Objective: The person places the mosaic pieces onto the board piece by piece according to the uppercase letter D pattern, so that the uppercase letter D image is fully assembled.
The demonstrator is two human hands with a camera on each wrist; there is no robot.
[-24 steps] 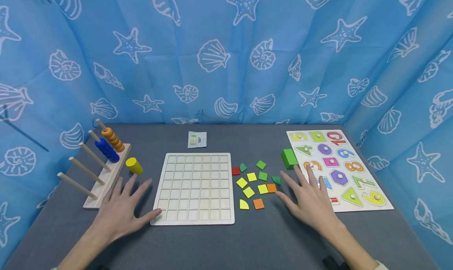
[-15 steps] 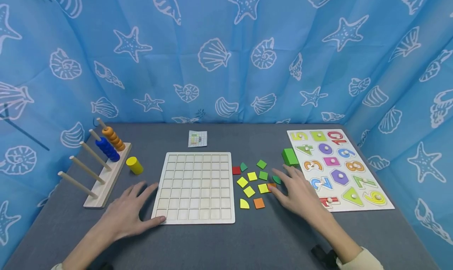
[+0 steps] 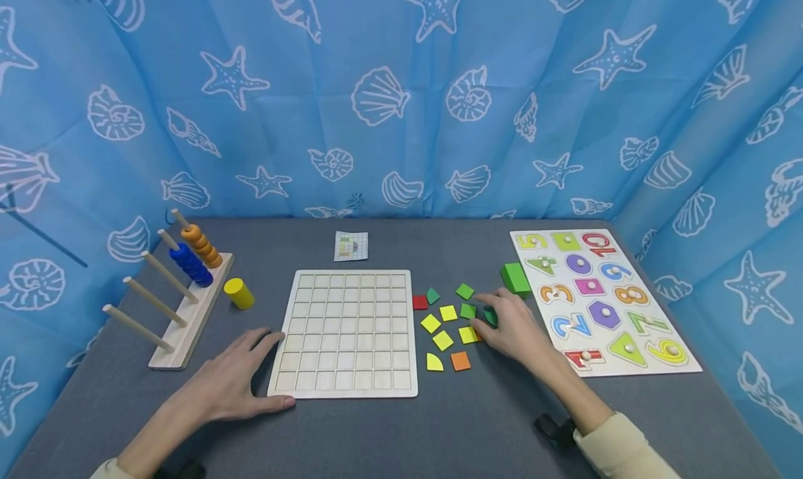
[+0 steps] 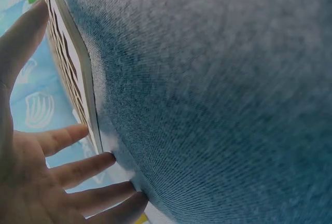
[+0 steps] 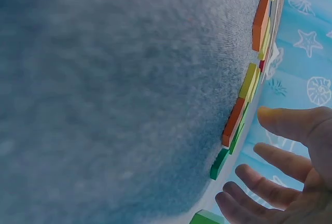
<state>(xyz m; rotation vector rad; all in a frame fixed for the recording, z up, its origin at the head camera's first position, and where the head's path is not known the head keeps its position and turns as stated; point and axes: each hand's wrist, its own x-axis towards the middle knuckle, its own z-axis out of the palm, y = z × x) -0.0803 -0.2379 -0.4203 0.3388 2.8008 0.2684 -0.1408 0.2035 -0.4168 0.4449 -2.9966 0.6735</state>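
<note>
My left hand (image 3: pixel 228 378) lies at the near left corner of a pale wooden grid board (image 3: pixel 348 334), thumb along the front edge and fingers at the left side. In the left wrist view its fingers (image 4: pixel 78 171) are spread and lightly bent, reaching the board's edge. My right hand (image 3: pixel 516 329) hovers low over the right side of the loose coloured tiles, its fingers parted with nothing between them. Nearest it are a dark green quarter-round tile (image 3: pixel 491 318), a green square tile (image 3: pixel 468 311) and a yellow square tile (image 3: pixel 468 335). An orange tile (image 5: pixel 233 123) is partly hidden beneath the hand in the head view.
A peg stacker (image 3: pixel 201 305) with blue and orange beads and a yellow cylinder (image 3: pixel 239 293) stand left. A small pattern card (image 3: pixel 350 246) lies behind the board. At right are a green block (image 3: pixel 515 279) and a number puzzle (image 3: pixel 605 294). A blue curtain (image 3: pixel 389 102) surrounds the table.
My right hand has moved left off the number puzzle and down over the tiles, its fingers drawing closer together. The left hand has moved from near the peg stacker to the board's near left corner.
</note>
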